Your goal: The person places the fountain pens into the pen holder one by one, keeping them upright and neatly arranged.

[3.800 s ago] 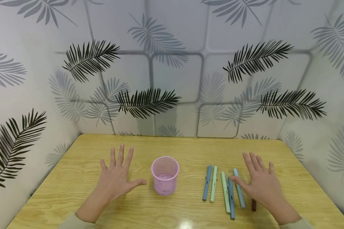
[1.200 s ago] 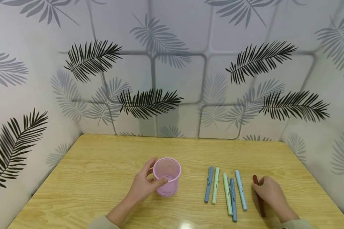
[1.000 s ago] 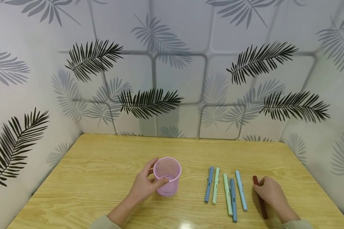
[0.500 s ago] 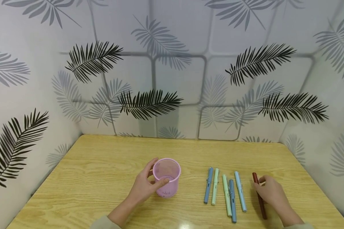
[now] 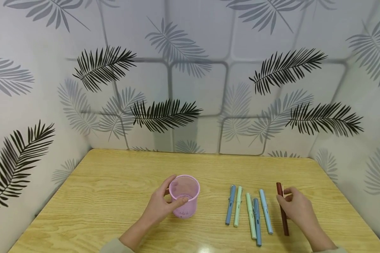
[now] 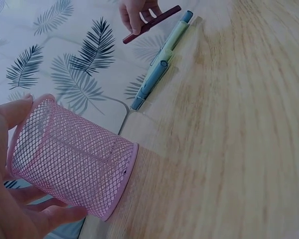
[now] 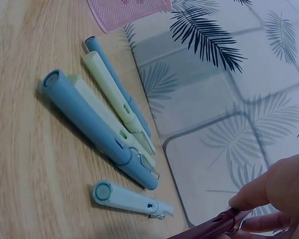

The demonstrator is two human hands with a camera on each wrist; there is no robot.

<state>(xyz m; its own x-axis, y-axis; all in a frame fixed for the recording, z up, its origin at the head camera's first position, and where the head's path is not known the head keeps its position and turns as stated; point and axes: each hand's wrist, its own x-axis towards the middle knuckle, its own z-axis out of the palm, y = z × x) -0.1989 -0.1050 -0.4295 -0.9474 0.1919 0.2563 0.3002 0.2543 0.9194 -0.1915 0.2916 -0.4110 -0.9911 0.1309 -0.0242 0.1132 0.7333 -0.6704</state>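
Observation:
A pink mesh pen holder (image 5: 184,208) stands upright on the table. My left hand (image 5: 159,205) grips it from the left, with the thumb at the near side of the rim; in the left wrist view, fingers also lie along its mesh wall (image 6: 74,154). Between thumb and fingers of my right hand (image 5: 299,208) is a dark red pen (image 5: 284,219) with a clip. Seen from the left wrist, that pen (image 6: 152,24) is off the tabletop. The right wrist view shows only part of it (image 7: 209,228), at the bottom edge.
Several capped pens lie between the holder and my right hand: a blue pen (image 5: 230,205), a green pen (image 5: 238,206), another green pen (image 5: 250,215) touching a second blue pen (image 5: 257,222), and a light blue pen (image 5: 266,211). A leaf-patterned wall covering (image 5: 193,88) borders the wooden table (image 5: 114,168).
From spread above the table, my left hand has taken hold of the pen holder and my right hand the dark red pen. In the last half second the red pen has risen.

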